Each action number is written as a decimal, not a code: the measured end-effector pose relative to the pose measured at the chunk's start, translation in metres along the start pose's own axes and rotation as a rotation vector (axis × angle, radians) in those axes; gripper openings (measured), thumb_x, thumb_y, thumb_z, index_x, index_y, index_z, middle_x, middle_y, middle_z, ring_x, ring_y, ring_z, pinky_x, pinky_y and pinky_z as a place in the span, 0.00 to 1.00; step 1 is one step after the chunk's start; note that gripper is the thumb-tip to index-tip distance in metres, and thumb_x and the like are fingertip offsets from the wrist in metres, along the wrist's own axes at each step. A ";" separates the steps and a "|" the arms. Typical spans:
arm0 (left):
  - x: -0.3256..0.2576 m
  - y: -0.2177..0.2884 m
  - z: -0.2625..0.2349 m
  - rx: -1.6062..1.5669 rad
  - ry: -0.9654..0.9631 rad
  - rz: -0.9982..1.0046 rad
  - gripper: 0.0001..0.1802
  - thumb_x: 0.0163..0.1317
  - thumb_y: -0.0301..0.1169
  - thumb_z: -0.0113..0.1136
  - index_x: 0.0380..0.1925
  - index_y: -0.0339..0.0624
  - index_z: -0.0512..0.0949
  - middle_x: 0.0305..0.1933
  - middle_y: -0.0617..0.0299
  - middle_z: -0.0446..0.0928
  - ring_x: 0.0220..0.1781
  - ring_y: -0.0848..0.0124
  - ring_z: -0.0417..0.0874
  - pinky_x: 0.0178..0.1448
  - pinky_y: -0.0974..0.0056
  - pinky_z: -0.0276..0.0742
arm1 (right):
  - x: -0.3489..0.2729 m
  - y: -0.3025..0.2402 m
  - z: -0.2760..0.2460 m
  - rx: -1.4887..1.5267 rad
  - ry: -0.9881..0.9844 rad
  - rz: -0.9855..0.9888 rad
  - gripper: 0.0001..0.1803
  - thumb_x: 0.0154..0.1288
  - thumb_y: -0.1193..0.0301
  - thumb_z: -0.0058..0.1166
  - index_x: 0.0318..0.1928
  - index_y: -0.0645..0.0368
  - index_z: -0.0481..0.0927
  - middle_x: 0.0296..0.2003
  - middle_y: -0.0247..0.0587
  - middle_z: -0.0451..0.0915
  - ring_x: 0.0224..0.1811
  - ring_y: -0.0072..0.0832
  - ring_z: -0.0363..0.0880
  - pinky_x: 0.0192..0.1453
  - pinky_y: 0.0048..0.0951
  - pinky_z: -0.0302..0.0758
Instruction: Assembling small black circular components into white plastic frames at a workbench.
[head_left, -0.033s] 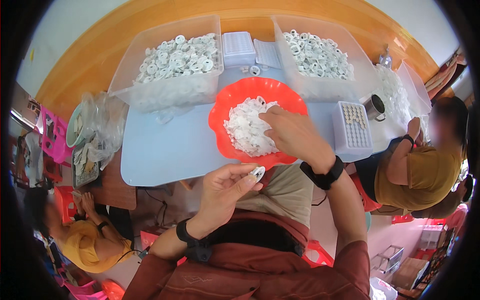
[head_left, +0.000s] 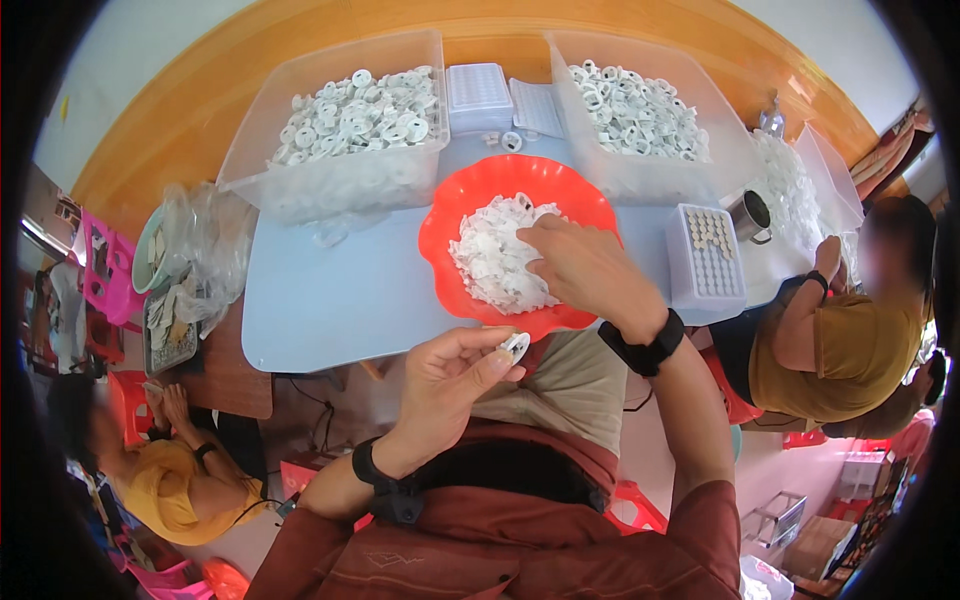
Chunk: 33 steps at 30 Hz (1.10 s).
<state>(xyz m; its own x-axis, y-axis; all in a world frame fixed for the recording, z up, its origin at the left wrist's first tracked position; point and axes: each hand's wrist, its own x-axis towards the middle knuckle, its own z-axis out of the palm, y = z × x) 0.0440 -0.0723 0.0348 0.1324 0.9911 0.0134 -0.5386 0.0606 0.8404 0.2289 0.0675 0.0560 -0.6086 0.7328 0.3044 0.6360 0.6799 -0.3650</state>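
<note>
Left hand (head_left: 452,378) pinches white disc (head_left: 516,347); right hand (head_left: 588,270) curled over white pieces (head_left: 492,250), hold hidden, unclear.

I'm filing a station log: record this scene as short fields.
Left hand: pinches a round white part
Right hand: in the red bowl; grip unclear
Bowl contents: heaped white pieces
Large bins: two, beyond the bowl, translucent, holding many white parts
Right of bowl: pale box, beige discs on part of its top
People: at left and right

Rust-red shirt (head_left: 470,525) (pale zigzag line (head_left: 393,558) on front), beige trousers (head_left: 570,385), black wristbands (head_left: 655,347) — two, chunky
</note>
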 end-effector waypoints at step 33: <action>0.016 0.005 0.006 -0.101 0.105 -0.078 0.12 0.70 0.26 0.59 0.51 0.35 0.79 0.50 0.56 0.83 0.50 0.71 0.84 0.53 0.64 0.86 | -0.036 -0.014 -0.011 0.932 0.040 0.384 0.11 0.67 0.78 0.59 0.47 0.71 0.82 0.33 0.36 0.84 0.32 0.19 0.81 0.37 0.24 0.80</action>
<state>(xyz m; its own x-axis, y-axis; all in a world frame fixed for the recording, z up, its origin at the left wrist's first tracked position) 0.0488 -0.0564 0.0426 0.0921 0.9896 -0.1107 -0.6119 0.1440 0.7777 0.2470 0.0316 0.0603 -0.4132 0.9095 0.0453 0.1508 0.1174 -0.9816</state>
